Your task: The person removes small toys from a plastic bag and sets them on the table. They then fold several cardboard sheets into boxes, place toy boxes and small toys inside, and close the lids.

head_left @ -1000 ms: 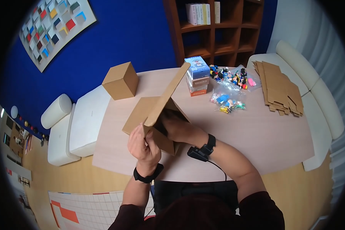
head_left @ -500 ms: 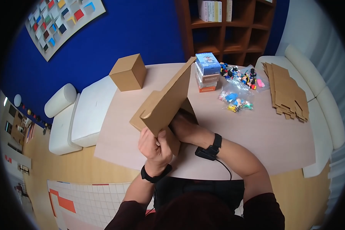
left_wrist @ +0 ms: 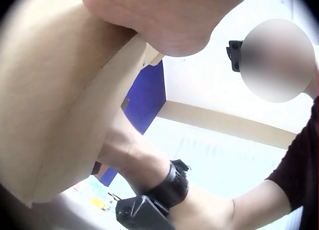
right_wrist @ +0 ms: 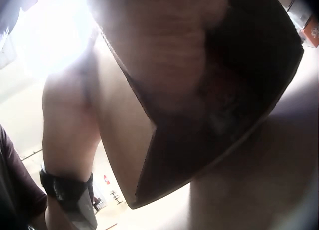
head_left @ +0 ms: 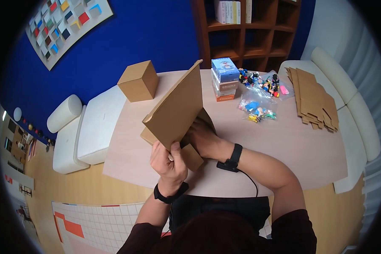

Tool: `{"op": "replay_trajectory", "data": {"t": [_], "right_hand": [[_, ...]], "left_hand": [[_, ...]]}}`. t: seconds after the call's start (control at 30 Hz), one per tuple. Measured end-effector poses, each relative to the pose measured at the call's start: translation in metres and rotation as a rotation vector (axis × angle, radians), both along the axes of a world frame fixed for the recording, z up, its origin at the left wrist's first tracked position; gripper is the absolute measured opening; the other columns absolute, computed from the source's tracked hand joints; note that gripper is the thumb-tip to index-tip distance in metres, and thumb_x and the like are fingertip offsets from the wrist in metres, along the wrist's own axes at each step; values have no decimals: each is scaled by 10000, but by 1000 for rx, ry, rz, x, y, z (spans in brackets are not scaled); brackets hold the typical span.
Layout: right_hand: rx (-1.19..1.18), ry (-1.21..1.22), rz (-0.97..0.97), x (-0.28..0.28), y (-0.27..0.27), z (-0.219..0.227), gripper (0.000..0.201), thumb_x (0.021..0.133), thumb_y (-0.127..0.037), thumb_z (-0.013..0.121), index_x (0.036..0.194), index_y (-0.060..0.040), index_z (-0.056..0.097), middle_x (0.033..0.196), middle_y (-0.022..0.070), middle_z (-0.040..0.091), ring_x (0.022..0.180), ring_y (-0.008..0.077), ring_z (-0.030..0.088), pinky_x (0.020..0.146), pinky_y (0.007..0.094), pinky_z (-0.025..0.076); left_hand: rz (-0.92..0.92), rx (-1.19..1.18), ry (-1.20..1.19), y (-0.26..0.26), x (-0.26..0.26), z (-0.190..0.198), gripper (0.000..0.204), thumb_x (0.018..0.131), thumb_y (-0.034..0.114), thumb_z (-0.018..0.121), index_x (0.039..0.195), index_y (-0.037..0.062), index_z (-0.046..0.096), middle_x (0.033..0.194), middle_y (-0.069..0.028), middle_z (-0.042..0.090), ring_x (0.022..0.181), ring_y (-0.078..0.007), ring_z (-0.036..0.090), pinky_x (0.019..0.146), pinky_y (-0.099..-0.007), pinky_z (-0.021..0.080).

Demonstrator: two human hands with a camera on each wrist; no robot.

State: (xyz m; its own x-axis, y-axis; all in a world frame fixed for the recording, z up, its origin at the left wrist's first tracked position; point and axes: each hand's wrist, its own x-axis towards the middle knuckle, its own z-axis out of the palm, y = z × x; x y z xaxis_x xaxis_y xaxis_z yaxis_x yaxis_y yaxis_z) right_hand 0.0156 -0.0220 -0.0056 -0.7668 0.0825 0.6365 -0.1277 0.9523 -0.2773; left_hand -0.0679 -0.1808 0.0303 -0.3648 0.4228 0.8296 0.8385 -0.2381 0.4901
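Note:
A brown cardboard box point(head_left: 192, 158) stands tilted near the table's front with its big lid flap point(head_left: 178, 106) raised. My left hand point(head_left: 168, 164) grips the box at the flap's lower corner, thumb on the near side and fingers curled. The right hand point(head_left: 203, 139) reaches into the box's open side under the flap, and its fingertips are hidden there. In the right wrist view the dark inside of the box point(right_wrist: 239, 90) surrounds that blurred hand. The left wrist view shows cardboard walls point(left_wrist: 55, 100) close beside the left hand point(left_wrist: 169, 20).
A closed cardboard box point(head_left: 138, 82) sits at the table's back left. Stacked small boxes point(head_left: 225, 80) stand at the back, beside bagged toy figures point(head_left: 258, 112) and more figures point(head_left: 264, 82). Flat cardboard sheets point(head_left: 313, 99) lie at the right edge of the table point(head_left: 283, 156).
The flap has swung from nearly edge-on to showing its broad face. The left hand has moved slightly right with the corner; the right hand stays in the box's opening.

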Motion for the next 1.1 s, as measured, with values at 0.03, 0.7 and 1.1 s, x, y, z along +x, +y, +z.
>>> {"op": "replay_trajectory", "data": {"t": [0.03,0.7,1.1], "right_hand": [[9,10,10,-1,1,1,394,873,-86,690,1262,-71,752,1414,159,663,1427,361,538,1211,506,417],[129,295,-301,61,-26,57,448,846,-103,781,1278,-6,715,1179,179,661,1049,374,670,944,498,563],[291,-52,-613,37,41,20,549,889,-171,799,1426,-139,688,1391,265,617,1263,455,605,1022,590,507]], "left_hand": [[1,14,-8,0,2,1,186,1088,66,624,1156,-69,733,987,-166,751,875,-271,708,806,-352,545],[283,0,-183,-8,-52,1,169,1105,112,656,1122,-35,738,925,-135,730,803,-249,653,736,-364,506],[244,156,-360,-8,-64,26,329,1176,228,579,1252,-65,708,1080,-99,777,997,-148,686,925,-302,527]]}}
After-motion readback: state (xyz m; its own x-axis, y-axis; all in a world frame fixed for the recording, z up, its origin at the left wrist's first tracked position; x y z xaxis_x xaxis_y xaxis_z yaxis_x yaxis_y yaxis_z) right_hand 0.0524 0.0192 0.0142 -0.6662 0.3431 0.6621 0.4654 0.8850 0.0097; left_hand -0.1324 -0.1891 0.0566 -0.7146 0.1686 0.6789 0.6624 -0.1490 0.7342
